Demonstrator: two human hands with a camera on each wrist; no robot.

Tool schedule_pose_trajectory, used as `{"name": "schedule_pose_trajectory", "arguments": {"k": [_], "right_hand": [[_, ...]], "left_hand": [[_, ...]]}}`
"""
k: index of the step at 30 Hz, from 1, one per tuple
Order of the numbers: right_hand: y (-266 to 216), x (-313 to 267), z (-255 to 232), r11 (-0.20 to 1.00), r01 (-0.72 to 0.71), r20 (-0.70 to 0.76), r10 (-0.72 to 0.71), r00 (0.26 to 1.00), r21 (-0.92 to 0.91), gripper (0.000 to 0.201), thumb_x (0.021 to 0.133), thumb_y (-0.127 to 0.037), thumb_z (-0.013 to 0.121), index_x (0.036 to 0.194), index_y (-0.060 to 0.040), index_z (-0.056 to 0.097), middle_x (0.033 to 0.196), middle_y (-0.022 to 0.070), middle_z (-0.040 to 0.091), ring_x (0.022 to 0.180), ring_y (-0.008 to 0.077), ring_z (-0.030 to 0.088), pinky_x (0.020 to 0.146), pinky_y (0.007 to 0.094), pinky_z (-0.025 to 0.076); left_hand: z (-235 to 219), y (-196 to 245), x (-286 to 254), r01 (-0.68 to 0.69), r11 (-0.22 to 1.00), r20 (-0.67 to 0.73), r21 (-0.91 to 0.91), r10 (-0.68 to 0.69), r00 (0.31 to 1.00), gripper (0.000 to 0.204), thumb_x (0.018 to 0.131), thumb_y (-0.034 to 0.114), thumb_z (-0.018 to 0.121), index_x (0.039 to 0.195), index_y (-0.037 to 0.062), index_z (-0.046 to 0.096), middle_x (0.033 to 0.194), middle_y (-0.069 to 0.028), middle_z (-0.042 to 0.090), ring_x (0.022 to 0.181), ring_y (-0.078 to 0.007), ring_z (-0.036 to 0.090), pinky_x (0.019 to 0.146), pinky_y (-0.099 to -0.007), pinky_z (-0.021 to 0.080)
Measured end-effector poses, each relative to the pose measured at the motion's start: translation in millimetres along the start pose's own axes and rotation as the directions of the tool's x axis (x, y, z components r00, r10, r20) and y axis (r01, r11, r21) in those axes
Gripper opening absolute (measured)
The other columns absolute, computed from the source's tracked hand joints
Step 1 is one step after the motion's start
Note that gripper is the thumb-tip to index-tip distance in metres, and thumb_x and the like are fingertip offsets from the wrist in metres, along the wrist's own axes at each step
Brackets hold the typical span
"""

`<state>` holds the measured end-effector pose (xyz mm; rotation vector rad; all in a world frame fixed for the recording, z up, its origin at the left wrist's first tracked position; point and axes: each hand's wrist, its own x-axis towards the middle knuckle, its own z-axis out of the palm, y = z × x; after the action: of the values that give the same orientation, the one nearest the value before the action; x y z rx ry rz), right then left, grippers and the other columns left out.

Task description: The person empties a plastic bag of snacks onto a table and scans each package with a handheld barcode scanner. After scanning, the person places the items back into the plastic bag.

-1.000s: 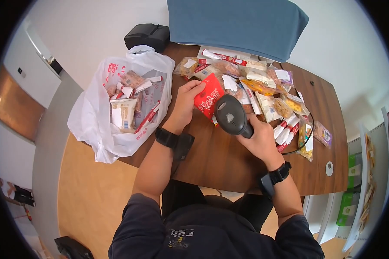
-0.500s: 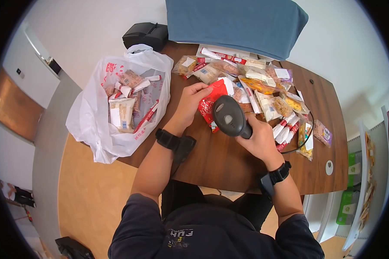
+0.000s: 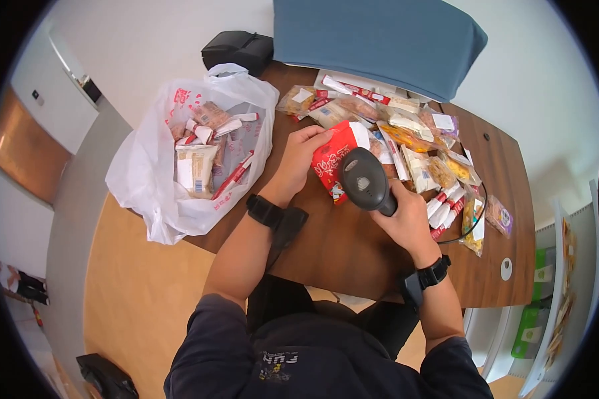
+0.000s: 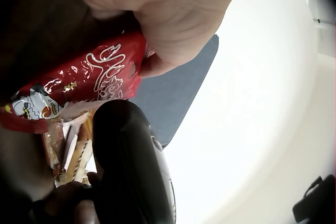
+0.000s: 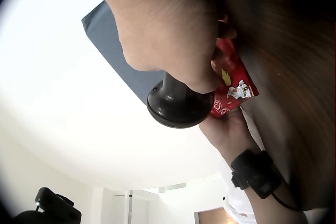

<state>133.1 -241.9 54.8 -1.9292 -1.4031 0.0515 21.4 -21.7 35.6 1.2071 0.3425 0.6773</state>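
My left hand (image 3: 301, 158) pinches a shiny red snack packet (image 3: 331, 154) by its upper edge. The packet has white lettering and a small cartoon figure (image 4: 37, 103) near one end, with a white patch at its upper right corner. In my right hand (image 3: 406, 216) is the handle of a black barcode scanner (image 3: 364, 178), gripped with the fingers curled round it. The scanner's head overlaps the packet's right side in the head view. Close by the packet in the left wrist view, the scanner body (image 4: 128, 166) shows side-on.
A white plastic bag (image 3: 140, 166) holding several packets stands open at the left. Wrapped snacks (image 3: 406, 133) lie heaped behind and right of my hands, with a cable (image 3: 484, 213) beside them. A black box-shaped device (image 3: 238, 50) and a blue-grey cloth-covered object (image 3: 379, 40) stand behind.
My left hand has turned the red packet, its lower end swinging down and its white corner coming into sight. The scanner stays in my right hand over it. The head view has shifted slightly.
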Motion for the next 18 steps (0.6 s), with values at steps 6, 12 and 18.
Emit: {"name": "schedule_pose_trajectory", "arguments": {"k": [6,12,18], "right_hand": [[1.0,0.5,1.7,1.000,-0.004,-0.032,0.003,0.999,-0.008,0.041,0.073,-0.022,0.078,0.106,-0.0049,0.062,0.082,0.0190,0.069,0.078,0.0369,0.069,0.070,0.0423,0.055],[1.4,1.2,2.1,1.000,-0.001,-0.032,0.001,0.999,-0.013,0.040,0.073,-0.021,0.079,0.105,-0.0043,0.062,0.081,0.0197,0.069,0.077,0.0374,0.068,0.068,0.0420,0.054],[0.5,1.4,5.5,1.000,0.001,-0.037,-0.001,0.999,-0.010,0.041,0.071,-0.020,0.081,0.104,-0.0037,0.063,0.079,0.0192,0.068,0.075,0.0371,0.068,0.067,0.0407,0.054]], "left_hand": [[-23.1,20.7,4.0,-0.191,0.909,-0.204,-0.370,0.121,0.971,0.015,0.097,0.015,0.057,0.105,0.0029,0.062,0.099,-0.0053,0.067,0.090,-0.0130,0.067,0.082,-0.0265,0.054],[-61.1,57.5,-7.6,-0.775,0.610,-0.814,-0.167,0.358,0.458,0.029,0.100,0.016,0.050,0.125,0.0000,0.049,0.123,-0.0121,0.057,0.106,-0.0198,0.060,0.089,-0.0328,0.052],[-67.6,67.3,-10.8,-0.309,0.454,-0.478,0.836,0.878,-0.001,0.046,0.095,0.010,0.051,0.137,-0.0053,0.040,0.141,-0.0177,0.046,0.127,-0.0324,0.047,0.108,-0.0422,0.035]]}}
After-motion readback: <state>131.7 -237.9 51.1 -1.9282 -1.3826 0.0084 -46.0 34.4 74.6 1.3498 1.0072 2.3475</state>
